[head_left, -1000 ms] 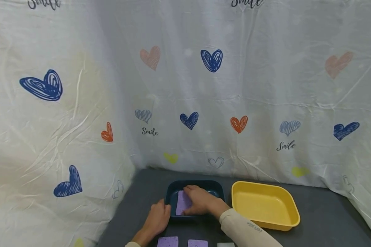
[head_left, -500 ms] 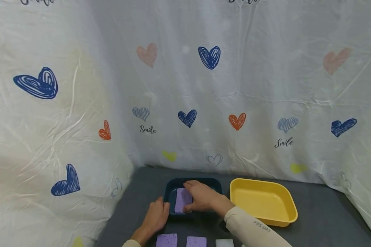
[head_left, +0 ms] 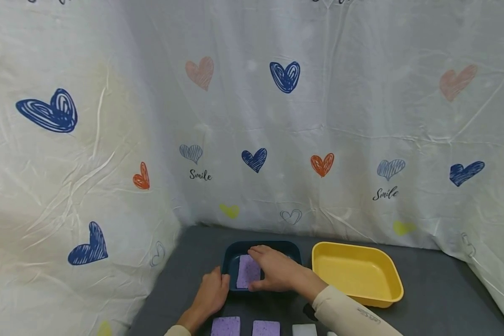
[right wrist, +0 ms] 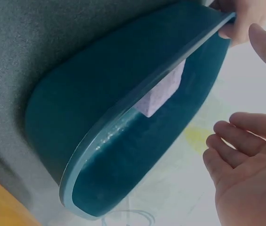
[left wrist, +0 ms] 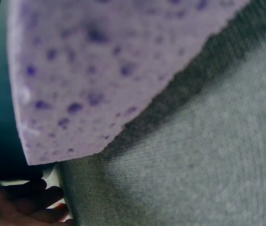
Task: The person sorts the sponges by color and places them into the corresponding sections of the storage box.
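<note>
A dark teal plastic tray (head_left: 293, 250) stands on the grey table, with a purple speckled sponge (head_left: 244, 274) lying flat in its left half. My left hand (head_left: 212, 291) pinches the tray's left rim between thumb and fingers, seen also in the right wrist view. Over the tray is my right hand (head_left: 279, 271), fingers spread and holding nothing. In the right wrist view its palm (right wrist: 255, 183) is apart from the sponge (right wrist: 159, 94). Another purple sponge (left wrist: 90, 70) fills much of the left wrist view, close to the camera.
Right of the teal tray stands a yellow tray (head_left: 353, 275). Two purple sponges, one at the left (head_left: 225, 326) and one beside it (head_left: 266, 328), lie at the near edge of view with a whitish block (head_left: 304, 330). A heart-printed curtain (head_left: 294, 186) hangs behind.
My right hand has loosened from the sponge and shifted slightly to the right, uncovering more of it. The left hand keeps its hold on the tray. The head view has tilted slightly.
</note>
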Available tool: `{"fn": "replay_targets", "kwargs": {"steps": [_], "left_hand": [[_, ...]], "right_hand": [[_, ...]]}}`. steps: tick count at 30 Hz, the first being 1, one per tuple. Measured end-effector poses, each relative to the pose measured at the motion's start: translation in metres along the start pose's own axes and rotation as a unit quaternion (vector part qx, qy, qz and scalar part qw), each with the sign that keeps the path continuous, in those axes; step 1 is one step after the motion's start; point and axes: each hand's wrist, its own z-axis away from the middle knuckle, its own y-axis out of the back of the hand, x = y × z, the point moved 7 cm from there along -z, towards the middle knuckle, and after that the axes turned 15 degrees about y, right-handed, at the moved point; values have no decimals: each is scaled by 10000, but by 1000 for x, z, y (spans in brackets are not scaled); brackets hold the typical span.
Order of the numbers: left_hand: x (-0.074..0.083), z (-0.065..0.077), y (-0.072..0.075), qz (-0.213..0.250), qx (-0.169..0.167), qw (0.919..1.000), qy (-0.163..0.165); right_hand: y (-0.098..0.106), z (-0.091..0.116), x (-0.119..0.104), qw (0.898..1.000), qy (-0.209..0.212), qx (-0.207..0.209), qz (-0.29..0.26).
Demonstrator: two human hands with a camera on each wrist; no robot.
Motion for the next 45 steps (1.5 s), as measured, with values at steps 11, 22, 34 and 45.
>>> {"fn": "replay_targets", "kwargs": {"steps": [11, 22, 34, 45], "left_hand": [[-4, 2, -1, 18, -20, 10000, 23], [-8, 1, 0, -23, -57, 9999, 141], [-7, 1, 1, 6, -4, 10000, 25], [-4, -2, 1, -59, -18, 10000, -51]], "right_hand": [[0, 16, -10, 9991, -38, 73, -405], [-10, 39, -27, 9975, -51, 140, -689], [-32, 62, -36, 9930, -166, -25, -1167], [-46, 83, -39, 9807, -451, -196, -1891]]}}
